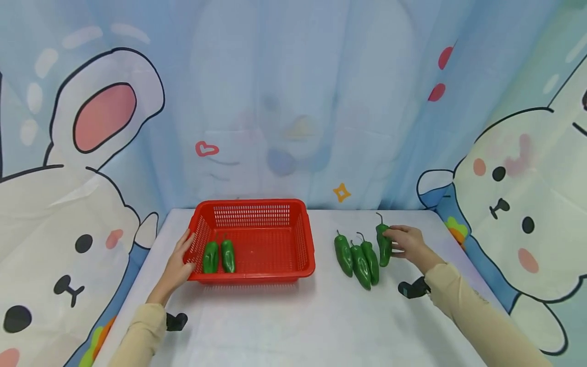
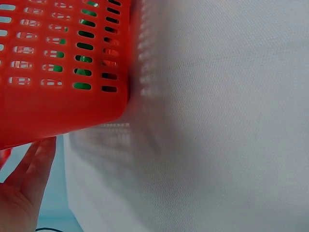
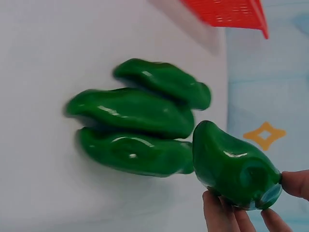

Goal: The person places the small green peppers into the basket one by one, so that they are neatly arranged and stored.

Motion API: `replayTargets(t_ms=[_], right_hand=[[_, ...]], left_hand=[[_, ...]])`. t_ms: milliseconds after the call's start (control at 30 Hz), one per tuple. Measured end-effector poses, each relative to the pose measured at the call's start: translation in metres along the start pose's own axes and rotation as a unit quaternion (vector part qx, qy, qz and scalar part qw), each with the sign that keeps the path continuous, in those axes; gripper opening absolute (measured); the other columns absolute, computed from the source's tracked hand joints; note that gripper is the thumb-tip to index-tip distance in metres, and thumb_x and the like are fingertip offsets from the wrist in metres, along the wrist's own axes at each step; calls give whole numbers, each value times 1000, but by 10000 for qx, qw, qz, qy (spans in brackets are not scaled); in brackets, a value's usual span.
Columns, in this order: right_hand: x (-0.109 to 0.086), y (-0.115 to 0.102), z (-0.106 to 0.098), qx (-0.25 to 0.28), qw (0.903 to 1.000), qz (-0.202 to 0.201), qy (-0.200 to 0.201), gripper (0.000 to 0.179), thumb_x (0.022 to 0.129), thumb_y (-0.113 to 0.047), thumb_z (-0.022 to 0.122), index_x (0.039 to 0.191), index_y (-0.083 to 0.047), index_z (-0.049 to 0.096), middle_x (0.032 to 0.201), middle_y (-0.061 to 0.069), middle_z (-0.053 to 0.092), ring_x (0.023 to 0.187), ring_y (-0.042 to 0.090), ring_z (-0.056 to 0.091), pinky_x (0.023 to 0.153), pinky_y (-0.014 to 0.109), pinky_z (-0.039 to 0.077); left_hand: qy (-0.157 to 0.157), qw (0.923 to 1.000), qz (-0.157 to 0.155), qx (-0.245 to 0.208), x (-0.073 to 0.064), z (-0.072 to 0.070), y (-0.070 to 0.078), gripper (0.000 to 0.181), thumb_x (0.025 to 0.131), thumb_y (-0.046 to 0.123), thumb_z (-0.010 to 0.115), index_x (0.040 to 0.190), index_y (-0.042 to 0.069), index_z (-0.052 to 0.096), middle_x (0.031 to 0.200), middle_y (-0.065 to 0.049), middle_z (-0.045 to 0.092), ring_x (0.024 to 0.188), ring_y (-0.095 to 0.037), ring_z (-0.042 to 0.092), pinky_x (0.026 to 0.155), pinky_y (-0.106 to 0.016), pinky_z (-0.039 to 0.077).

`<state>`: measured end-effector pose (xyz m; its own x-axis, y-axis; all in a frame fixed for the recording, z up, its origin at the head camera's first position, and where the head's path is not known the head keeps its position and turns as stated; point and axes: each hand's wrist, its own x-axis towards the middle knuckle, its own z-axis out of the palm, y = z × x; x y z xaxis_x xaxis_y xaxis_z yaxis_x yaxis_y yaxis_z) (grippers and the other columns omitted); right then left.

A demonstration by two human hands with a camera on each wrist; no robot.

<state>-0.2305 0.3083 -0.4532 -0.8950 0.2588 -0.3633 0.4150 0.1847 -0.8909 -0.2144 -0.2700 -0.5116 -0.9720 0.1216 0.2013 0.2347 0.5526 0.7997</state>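
My right hand (image 1: 409,244) pinches a green pepper (image 1: 383,239) between thumb and fingers, its stem pointing up. In the right wrist view this pepper (image 3: 236,169) is lifted off the table. Three more green peppers (image 1: 361,266) lie side by side just left of it. At the other side, my left hand (image 1: 176,262) rests against the left side of a red plastic basket (image 1: 257,278), fingers straight along it. Two green peppers (image 1: 228,256) stand at the left inside the basket. The left wrist view shows fingers (image 2: 41,164) by the basket's slotted wall.
Beneath everything is a white-covered table (image 1: 275,321). A blue curtain (image 1: 284,102) with printed rabbits hangs behind and at both sides. The basket stands near the table's back edge, left of the loose peppers.
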Motion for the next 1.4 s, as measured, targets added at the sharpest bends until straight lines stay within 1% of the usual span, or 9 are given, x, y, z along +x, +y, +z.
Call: replayTargets(t_ms=[100,333,433,667,900,1000,1100,1200,1400], right_hand=[[0,-8,1,182,9998,64,26,65,96,-18,57,150,6,30,136,27,46,117,40,54,94,55,47],[-5,-21,12,463,9987,43,-191,68,97,-20,56,153,2,26,141,23,43,123,37,49,98,53,45],[-7,-25,19,499,9984,16,-268,67,96,-19,56,154,2,26,139,22,44,122,36,50,97,52,46],[-6,-35,33,488,9974,-69,-535,66,97,-20,55,154,0,27,140,21,44,122,34,50,88,44,52],[-9,-44,50,512,9968,-136,-598,64,96,-20,58,151,0,33,126,15,52,101,24,59,75,34,54],[-9,-47,59,562,9957,-206,-714,63,96,-19,58,151,0,33,123,13,53,96,20,60,77,34,54],[-9,-51,69,682,9935,-228,-883,63,97,-18,56,153,-2,32,134,19,49,102,23,59,81,37,53],[-8,-55,81,744,9916,-233,-1031,64,98,-18,55,154,-3,29,148,25,37,118,32,53,85,39,52],[-8,-66,107,769,9901,-284,-1135,62,98,-17,54,153,-1,31,150,28,34,133,42,42,98,48,46]], left_hand=[[-28,10000,-35,22,0,-1,0,82,75,-14,47,153,-4,25,163,-18,9,147,-45,11,103,-61,34],[35,9998,-47,178,0,0,0,84,73,-13,49,153,-6,25,163,-20,10,147,-45,11,107,-63,26],[7,9998,-65,187,2,1,-1,85,73,-14,50,153,-5,23,163,-19,9,147,-45,10,107,-63,27],[-35,9998,-97,145,3,1,-2,84,74,-14,49,154,-4,23,164,-18,8,147,-44,10,106,-63,30],[17,9999,-86,129,3,0,-3,84,74,-13,50,153,-5,23,164,-18,9,147,-43,10,106,-62,30],[24,9999,-98,126,3,0,-2,85,73,-13,50,153,-5,23,164,-18,9,147,-43,10,106,-62,29],[53,9998,-78,154,3,0,-2,84,74,-13,49,153,-5,24,163,-19,9,147,-43,10,107,-62,28],[112,9998,0,155,3,0,-3,84,72,-14,49,153,-6,25,163,-20,11,147,-44,11,108,-63,26],[139,9998,95,114,5,1,-7,85,71,-14,49,152,-6,27,163,-20,12,147,-44,11,107,-62,27]])
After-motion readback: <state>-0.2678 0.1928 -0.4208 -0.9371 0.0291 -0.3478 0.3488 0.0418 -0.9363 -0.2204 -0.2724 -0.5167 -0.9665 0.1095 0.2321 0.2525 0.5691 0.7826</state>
